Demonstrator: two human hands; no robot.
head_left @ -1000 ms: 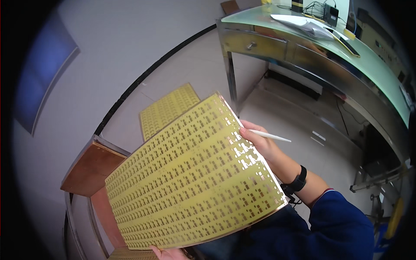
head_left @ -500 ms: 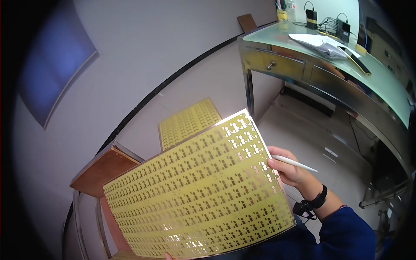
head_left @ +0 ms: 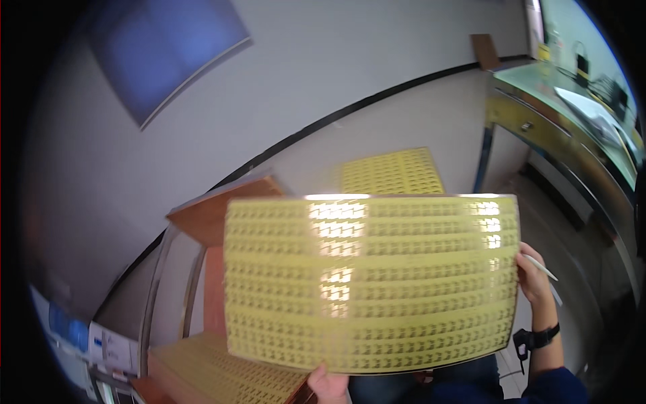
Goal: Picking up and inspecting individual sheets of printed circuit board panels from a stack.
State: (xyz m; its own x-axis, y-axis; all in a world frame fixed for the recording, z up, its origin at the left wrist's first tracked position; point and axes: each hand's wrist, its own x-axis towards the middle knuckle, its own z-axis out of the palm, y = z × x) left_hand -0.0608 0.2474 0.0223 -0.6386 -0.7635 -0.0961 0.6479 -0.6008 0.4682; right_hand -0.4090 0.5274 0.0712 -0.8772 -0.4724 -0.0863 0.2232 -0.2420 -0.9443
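Note:
A large yellow-green circuit board panel, covered in rows of small metal pads that glint in two bright bands, is held up facing me. My right hand grips its right edge, and a slim white pen-like stick juts out from the same fingers. At the bottom edge, left of the middle, my left hand pinches the panel; its far fingers are hidden behind the board. More panels of the same kind lie at the lower left, partly covered by the held one. Another yellow panel shows behind its top edge.
A brown board and a metal-framed rack stand at the left. At the right is a glass-topped desk with papers and cables. A black strap circles my right wrist. White and blue items are at the far left.
The panel has swung from a slant to nearly level and squarely facing me. My view has turned left, so the desk sits further right. More of my left hand and the lower-left panels now show.

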